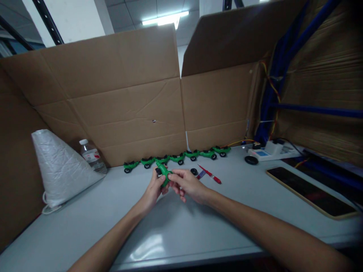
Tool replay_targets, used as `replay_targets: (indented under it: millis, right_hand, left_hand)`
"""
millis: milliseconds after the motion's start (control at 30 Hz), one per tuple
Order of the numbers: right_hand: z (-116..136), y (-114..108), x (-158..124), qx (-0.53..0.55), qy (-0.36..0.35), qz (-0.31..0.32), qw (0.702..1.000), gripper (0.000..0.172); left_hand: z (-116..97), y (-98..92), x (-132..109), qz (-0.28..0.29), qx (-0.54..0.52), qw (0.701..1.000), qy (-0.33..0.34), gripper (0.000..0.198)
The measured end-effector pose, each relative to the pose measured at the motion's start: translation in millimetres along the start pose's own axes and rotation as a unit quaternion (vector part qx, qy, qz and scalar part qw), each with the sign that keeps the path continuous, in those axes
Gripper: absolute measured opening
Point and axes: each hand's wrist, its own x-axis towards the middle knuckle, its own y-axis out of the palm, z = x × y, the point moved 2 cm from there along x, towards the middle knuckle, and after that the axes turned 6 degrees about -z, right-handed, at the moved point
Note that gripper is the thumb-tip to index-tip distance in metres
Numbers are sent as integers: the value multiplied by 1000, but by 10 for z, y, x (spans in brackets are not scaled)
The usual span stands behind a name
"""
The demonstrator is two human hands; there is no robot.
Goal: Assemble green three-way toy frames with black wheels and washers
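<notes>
Above the table, my left hand (154,190) is closed around a green toy vehicle (163,171) with a black part on its left side. The thumb and fingertips of my right hand (188,183) pinch the near right side of the same toy. Its underside is hidden by my fingers. Behind the hands, several similar green toy vehicles (177,159) with black wheels stand in a row along the cardboard. Right of the held toy lie a small black wheel (194,171), a little purple piece (201,175) and a red screwdriver (211,175).
Cardboard walls (127,109) enclose the table (136,226). At the left stand a silvery bag (62,170) and a clear bottle (92,156). On the right are a phone (309,190), a white power strip (275,152), a black ring (251,160) and a blue rack post (268,98).
</notes>
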Motion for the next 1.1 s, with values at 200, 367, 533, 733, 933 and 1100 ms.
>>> replay_targets:
  millis: [200,367,533,733,933,1100]
  right_hand:
    - [72,30,-23,-44,-31,2,999,46]
    - [66,51,-23,-32,-26,-9,999,46]
    - [1,16,6,-7,-6,-9,1000,44]
    - [15,30,16,1,-6,-13,1000,43]
    - [79,68,9,-31,-22,-10,999,45]
    - [90,58,11,-12,-20,-20,1000,43]
  left_hand:
    - [-31,70,-33,-11,-7,999,-30,57]
    - [37,51,-40,-20,-6,1000,-20,55]
    - [43,42,-32,-22,-6,999,-23,52]
    - [-37,100,-11,-61,-48,996,-48,59]
    - [-69,152,-18,-92,-45,993,-53,50]
    - [-104,180,-46,-94,-55,992,-59,46]
